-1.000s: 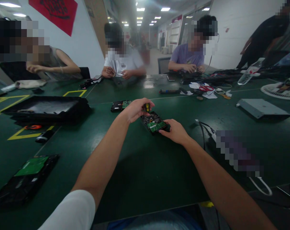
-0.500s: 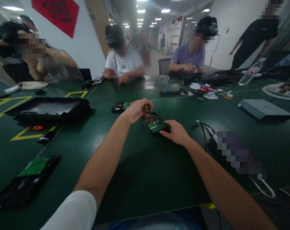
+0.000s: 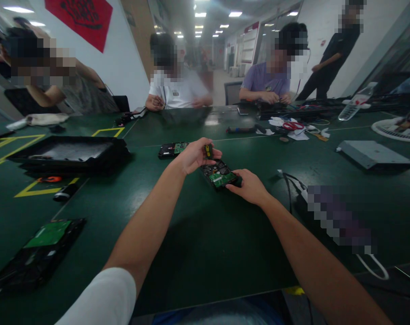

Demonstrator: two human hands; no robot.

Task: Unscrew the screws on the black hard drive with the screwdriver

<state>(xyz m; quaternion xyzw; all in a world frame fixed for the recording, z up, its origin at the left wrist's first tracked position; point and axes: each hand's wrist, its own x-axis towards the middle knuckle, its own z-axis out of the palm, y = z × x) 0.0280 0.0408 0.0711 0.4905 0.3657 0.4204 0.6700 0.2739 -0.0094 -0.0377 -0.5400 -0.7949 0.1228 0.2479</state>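
The fingers of the left hand (image 3: pixel 192 156) are curled tight around a small screwdriver with a yellow and black handle (image 3: pixel 208 150), which stands nearly upright over the far end of a hard drive (image 3: pixel 220 174). The fingers of the right hand (image 3: pixel 249 187) are pressed together against the near right corner of the same hard drive and hold it steady; I cannot tell if the thumb is under its edge. The hard drive lies flat on the green worktop (image 3: pixel 205 243), with its green circuit board facing up, in the middle of the view and between the two hands.

Just beyond the hard drive to the left lies a second drive (image 3: pixel 172 149), also with a green board showing. Further left of the hard drive is a wide black tray (image 3: pixel 69 154), and well nearer to the person on the left lies a third drive (image 3: pixel 39 253) with a green board. To the right of the hard drive runs a black cable (image 3: pixel 288 185), and beyond that a flat grey box (image 3: pixel 372 154). Far behind the hard drive are red scissors (image 3: pixel 291 125) on white scraps, and a clear bottle (image 3: pixel 356 101) lying on its side. Across the worktop, three other people sit with their hands busy, and one more person stands at the back right.
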